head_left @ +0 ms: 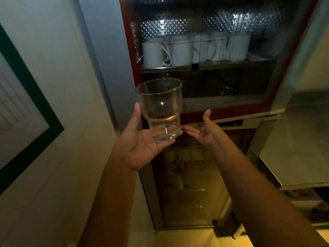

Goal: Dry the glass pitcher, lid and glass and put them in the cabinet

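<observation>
A clear, empty drinking glass stands upright in my left hand. The thumb runs up its left side and the fingers cup its base. My right hand is open just right of the glass base, thumb up, fingertips reaching toward the glass. Both hands are raised in front of a red-framed cabinet, level with its dark middle shelf. The pitcher and lid are not visible.
Several white mugs fill the cabinet's upper shelf behind glass. A lower glass-fronted section holds dim items. A steel counter stands at the right and a white wall at the left.
</observation>
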The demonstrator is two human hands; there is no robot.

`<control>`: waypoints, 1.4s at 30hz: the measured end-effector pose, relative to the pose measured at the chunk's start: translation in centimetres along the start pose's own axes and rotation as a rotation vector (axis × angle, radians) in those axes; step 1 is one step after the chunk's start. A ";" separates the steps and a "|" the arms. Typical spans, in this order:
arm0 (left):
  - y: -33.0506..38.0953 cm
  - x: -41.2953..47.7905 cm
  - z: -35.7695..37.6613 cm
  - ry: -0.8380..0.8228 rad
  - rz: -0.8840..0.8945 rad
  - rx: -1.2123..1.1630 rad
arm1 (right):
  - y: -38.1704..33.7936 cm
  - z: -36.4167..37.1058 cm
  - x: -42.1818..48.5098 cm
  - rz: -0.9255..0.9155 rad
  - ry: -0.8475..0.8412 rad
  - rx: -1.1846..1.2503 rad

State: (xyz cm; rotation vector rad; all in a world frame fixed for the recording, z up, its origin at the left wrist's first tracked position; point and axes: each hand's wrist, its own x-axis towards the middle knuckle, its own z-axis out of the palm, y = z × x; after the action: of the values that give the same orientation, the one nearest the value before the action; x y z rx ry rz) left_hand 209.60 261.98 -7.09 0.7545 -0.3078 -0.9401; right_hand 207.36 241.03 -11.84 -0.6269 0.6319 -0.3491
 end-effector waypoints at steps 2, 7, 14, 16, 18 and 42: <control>-0.6 -0.5 0.1 -0.045 -0.017 -0.013 | 0.1 -0.3 -0.8 -0.006 0.005 0.024; -2.0 -1.2 1.5 -0.161 -0.062 -0.050 | -0.2 -0.8 -1.5 0.008 -0.027 0.029; -3.6 -2.4 2.8 -0.097 -0.017 -0.076 | -0.3 -1.9 -3.4 0.023 -0.108 -0.116; -3.8 -3.1 3.4 -0.020 0.024 -0.071 | -0.4 -2.3 -3.7 0.044 -0.123 -0.163; -3.8 -3.7 4.0 0.052 0.063 -0.040 | -0.6 -2.7 -4.0 0.062 -0.116 -0.190; 0.8 -9.2 6.3 0.220 0.214 0.084 | -4.8 7.7 -12.0 -0.838 -0.522 -0.715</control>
State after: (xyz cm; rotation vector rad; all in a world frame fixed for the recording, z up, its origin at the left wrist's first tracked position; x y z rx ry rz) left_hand 201.39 266.92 -1.38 0.8758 -0.2310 -0.6392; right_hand 202.69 246.49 1.36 -1.6143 -0.0706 -0.7113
